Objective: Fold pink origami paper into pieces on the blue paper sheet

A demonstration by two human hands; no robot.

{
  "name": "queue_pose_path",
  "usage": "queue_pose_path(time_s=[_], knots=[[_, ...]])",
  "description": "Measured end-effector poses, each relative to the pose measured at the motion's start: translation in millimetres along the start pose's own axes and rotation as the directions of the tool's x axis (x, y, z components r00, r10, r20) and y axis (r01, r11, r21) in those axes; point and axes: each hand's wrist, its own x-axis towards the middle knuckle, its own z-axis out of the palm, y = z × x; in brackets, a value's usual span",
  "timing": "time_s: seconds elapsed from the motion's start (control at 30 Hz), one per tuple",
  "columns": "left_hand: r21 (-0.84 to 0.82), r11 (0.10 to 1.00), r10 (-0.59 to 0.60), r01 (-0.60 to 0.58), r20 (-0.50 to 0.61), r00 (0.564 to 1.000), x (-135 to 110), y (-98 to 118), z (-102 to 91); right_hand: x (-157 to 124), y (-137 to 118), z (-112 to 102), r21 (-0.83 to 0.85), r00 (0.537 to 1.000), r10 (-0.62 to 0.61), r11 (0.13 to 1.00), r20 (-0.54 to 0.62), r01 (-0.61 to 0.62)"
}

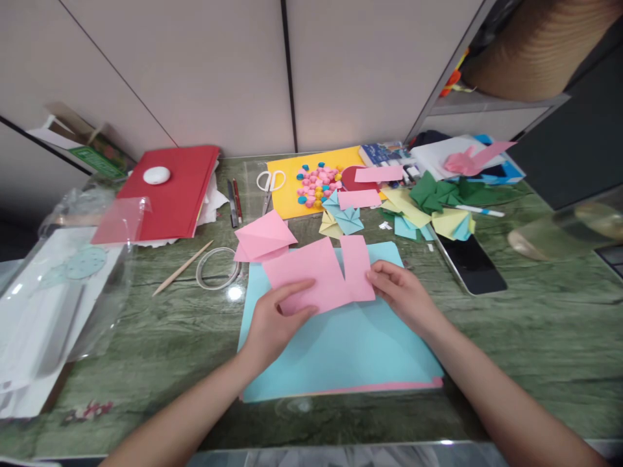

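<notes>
Left hand (272, 321) and right hand (403, 295) both on the pink paper (316, 275), ctr of view. Left grips its lower-left edge, fingers laid over the top. Right pinches the rt edge, where a narrower flap stands up beside the main panel. Paper held just above, or resting on, a light blue sheet (341, 350); can't tell which. Blue sheet lies flat on the green tabletop (535, 337), w/ a pink sheet's edge showing beneath it.

Behind: folded pink piece (263, 240), touching the held paper's far-left corner. Left of that: tape ring (217, 267), wooden stick (182, 267). Farther back: scissors (270, 181) at the edge of a yellow sheet (287, 198) w/ small folded bits (318, 185) on it. Dark phone (474, 263) rt of blue sheet.
</notes>
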Motion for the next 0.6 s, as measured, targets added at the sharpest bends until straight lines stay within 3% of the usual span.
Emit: queue_pose_path(time_s=[0.13,0.33,0.6], knots=[[0.019,1.0,-0.001,0.001,-0.003,1.0,0.3,0.8,-1.2,-0.3,-1.7,0.1,-0.005,1.0,-0.012,1.0,-0.001,0.012],[0.022,1.0,0.001,-0.001,0.008,1.0,1.8,1.3,-1.3,-1.3,-5.9,-0.4,-0.114,0.99,0.022,0.994,0.138,-0.006],[0.024,0.999,0.023,-0.022,-0.005,1.0,1.1,-1.5,-2.8,-0.3,-3.6,-0.4,-0.091,0.997,0.035,0.995,0.065,-0.029]])
